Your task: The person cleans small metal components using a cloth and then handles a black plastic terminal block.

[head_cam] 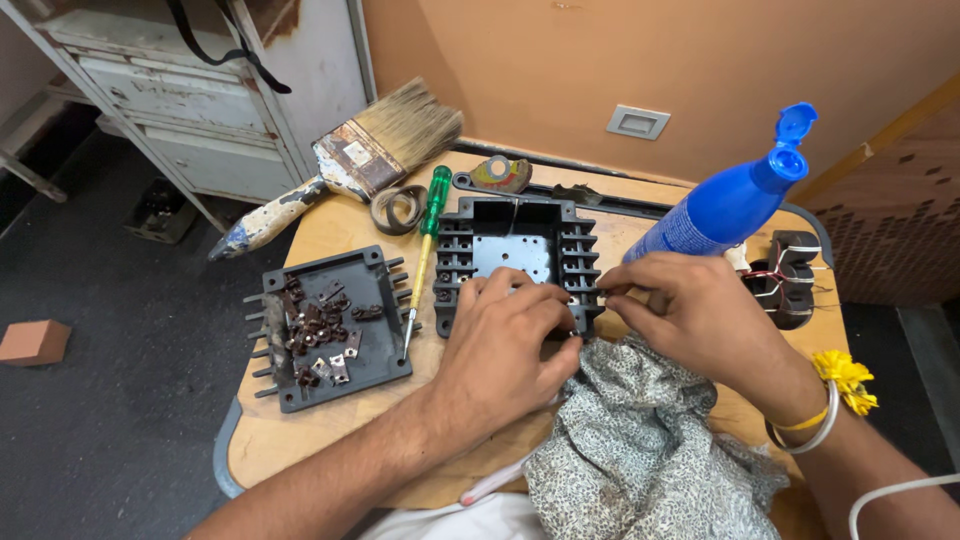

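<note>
Two hands meet at the right edge of a dark plastic housing that lies open side up at the middle of the table. The left hand rests over the housing's near right corner, fingers curled down on the rim, seemingly to keep it from sliding. The right hand comes in from the housing's right, thumb and forefinger pinched narrow on something tiny at a side slot; what it is I cannot tell.

Left of the housing lies its flat cover, turned up like a tray and holding a heap of small brown metal clips, probably so they do not roll away. Between cover and housing lies a green-handled screwdriver, tip toward the person. A patterned cloth bunches just in front of the housing, under both wrists.

Right of the housing, a blue spray bottle leans with its flip cap open; its label is turned away. Behind it to the left, a worn paintbrush with a paint-smeared handle juts over the table edge. A grey switch plate sits on the orange wall beyond.
</note>
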